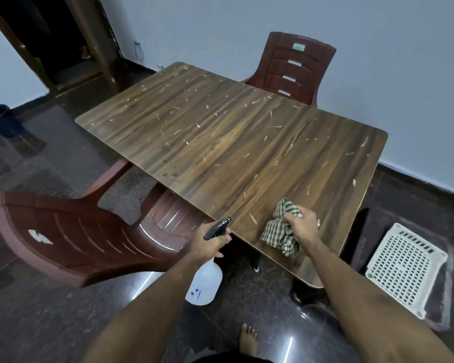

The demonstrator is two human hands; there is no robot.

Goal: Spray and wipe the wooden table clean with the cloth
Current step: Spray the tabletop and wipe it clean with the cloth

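The wooden table [220, 142] fills the middle of the head view, strewn with pale shavings and a few wet drops near its left edge. My left hand [207, 241] grips the black trigger head of a translucent white spray bottle [206, 282], held just off the table's near left edge with the nozzle toward the tabletop. My right hand [300, 227] is closed on a bunched green-and-white checked cloth [279, 233], which rests on the table's near corner.
A dark red plastic chair [71, 231] stands at the table's left side, another [291, 66] at the far side. A white perforated stool [404, 268] sits on the floor at right. My bare foot [248, 340] shows below. A dark bin [0, 119] stands far left.
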